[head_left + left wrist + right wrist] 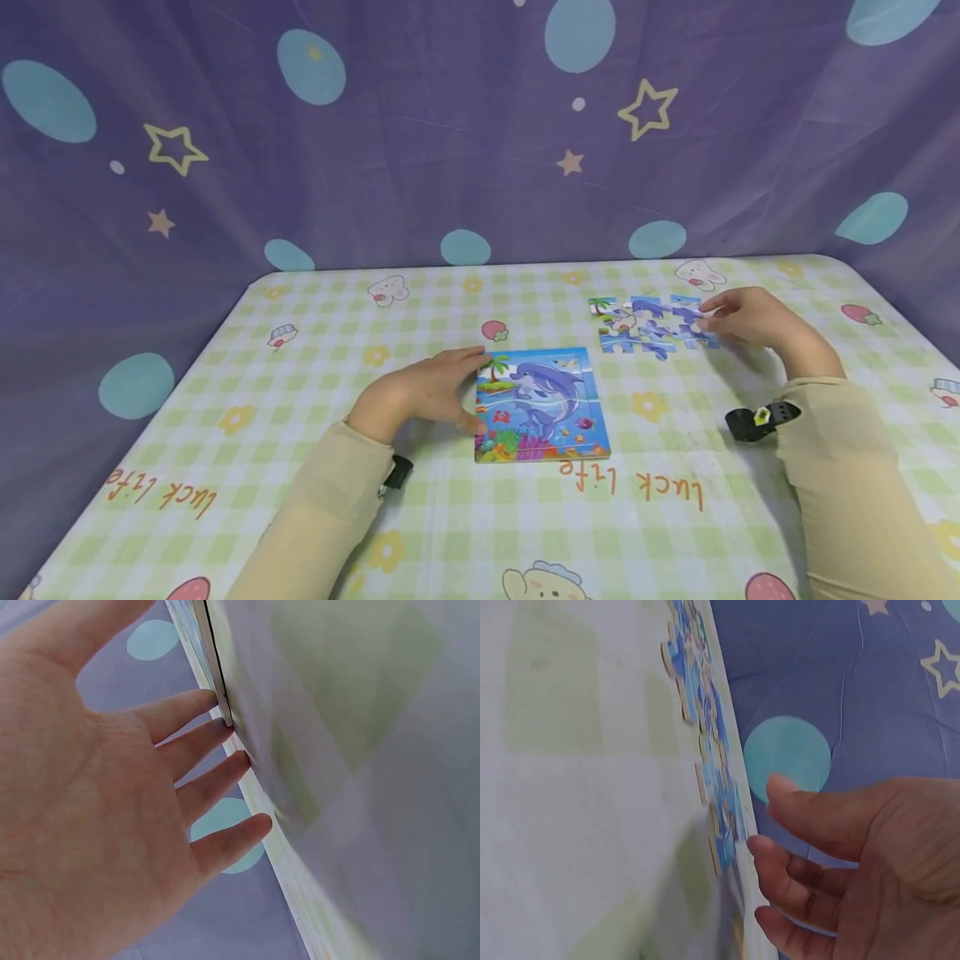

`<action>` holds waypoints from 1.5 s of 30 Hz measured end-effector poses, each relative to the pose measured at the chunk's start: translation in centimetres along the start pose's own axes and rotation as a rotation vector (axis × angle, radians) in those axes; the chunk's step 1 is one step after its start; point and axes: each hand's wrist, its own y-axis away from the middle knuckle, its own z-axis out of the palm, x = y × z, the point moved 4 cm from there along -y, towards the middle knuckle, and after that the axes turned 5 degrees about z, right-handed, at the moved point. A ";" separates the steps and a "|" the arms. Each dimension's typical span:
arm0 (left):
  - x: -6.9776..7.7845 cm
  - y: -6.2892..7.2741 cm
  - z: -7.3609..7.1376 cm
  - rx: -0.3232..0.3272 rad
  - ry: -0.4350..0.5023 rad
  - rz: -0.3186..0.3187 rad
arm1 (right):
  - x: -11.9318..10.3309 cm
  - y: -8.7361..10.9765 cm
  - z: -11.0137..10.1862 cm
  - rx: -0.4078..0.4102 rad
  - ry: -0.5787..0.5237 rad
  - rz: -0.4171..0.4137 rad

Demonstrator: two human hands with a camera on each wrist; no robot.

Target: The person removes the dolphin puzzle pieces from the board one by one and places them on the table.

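Note:
A square dolphin puzzle board (536, 404) lies flat near the middle of the table. Against its left side rests my left hand (427, 392), thumb and fingers spread along the edge. The left wrist view shows that hand (112, 795) with fingers extended, some fingertips touching the board's edge (217, 675). Farther back on the right lie several loose jigsaw pieces (647, 307), some with dolphins on them. My right hand (753, 318) is at their right end. In the right wrist view its thumb and fingers (810, 814) stand apart beside the pieces (724, 817), holding nothing visible.
A green-and-white checked tablecloth (300, 400) with printed flowers, strawberries and lettering covers the table. Behind its far edge hangs a purple curtain (420, 150) with stars and blue ovals. Each wrist bears a black strapped device (761, 421).

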 end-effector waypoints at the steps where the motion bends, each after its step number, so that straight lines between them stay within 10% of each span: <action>1: 0.0 0.0 0.0 0.001 -0.002 0.000 | -0.2 0.0 0.1 0.003 -0.003 -0.014; 45: 0.0 0.1 -0.1 -0.011 0.018 0.025 | -14.9 3.5 8.9 -0.180 -0.143 -0.378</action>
